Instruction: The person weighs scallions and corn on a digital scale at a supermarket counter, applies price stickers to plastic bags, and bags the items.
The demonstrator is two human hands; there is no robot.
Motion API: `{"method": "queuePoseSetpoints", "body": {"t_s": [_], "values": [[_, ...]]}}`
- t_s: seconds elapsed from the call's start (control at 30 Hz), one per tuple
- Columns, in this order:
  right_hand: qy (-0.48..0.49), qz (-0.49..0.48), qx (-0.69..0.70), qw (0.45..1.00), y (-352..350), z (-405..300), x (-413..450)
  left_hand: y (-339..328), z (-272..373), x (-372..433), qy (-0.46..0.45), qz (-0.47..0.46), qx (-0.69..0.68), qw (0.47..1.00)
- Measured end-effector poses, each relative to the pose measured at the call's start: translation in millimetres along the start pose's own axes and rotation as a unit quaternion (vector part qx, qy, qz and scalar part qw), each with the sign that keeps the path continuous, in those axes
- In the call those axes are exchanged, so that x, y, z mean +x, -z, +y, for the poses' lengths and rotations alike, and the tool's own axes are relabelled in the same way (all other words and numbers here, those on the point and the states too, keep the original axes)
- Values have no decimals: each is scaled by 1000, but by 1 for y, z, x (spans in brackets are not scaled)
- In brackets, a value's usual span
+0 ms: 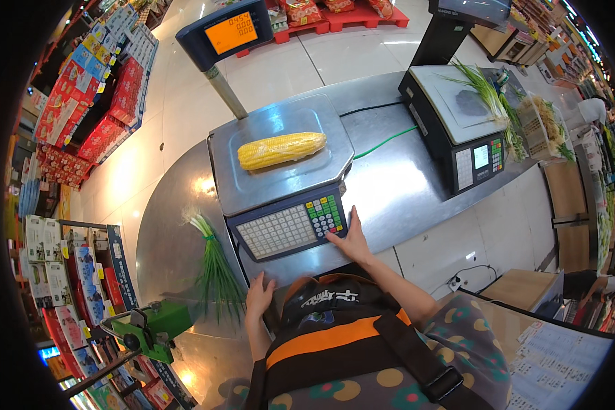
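Observation:
A yellow corn cob in clear plastic wrap (282, 150) lies across the metal platform of a weighing scale (266, 192). My right hand (352, 240) is at the lower right corner of the scale's keypad (297, 225), its thumb at the keys and its other fingers spread along the side. It holds nothing. My left hand (259, 294) rests at the counter's near edge, below the keypad, fingers apart and empty. A bundle of green onions (212, 256), tied near the roots, lies left of the scale. The scale's lit display (231, 32) stands on a pole behind the platform.
To the right on the steel counter (379, 179) stands a second scale (453, 107) with green onions (484, 92) on it. Beyond it is a white basket of roots and greens (540, 128). A green bag-sealing device (159, 328) stands at the lower left. A green cable (387, 142) crosses the counter.

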State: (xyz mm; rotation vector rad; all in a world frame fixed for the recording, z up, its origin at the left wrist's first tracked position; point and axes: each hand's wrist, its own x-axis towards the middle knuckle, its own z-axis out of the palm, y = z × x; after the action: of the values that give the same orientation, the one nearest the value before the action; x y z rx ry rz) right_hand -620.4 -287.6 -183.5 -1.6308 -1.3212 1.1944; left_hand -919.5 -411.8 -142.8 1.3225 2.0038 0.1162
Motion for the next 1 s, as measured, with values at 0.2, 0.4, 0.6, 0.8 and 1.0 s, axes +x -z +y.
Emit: {"method": "queuePoseSetpoints", "body": {"t_s": [0.2, 0.4, 0.6, 0.8, 1.0], "values": [[35, 35, -76, 996, -11, -18, -5, -3, 11, 5, -3, -52, 61, 997], [37, 83, -94, 991, -21, -26, -2, 3, 11, 5, -27, -56, 73, 995], [4, 42, -85, 995, -15, -30, -1, 7, 13, 4, -44, -49, 90, 994], [-33, 30, -155, 987, -18, -30, -4, 7, 7, 3, -52, -58, 78, 994], [-66, 73, 26, 995, -24, -7, 16, 5, 8, 4, -66, -48, 94, 992]]}}
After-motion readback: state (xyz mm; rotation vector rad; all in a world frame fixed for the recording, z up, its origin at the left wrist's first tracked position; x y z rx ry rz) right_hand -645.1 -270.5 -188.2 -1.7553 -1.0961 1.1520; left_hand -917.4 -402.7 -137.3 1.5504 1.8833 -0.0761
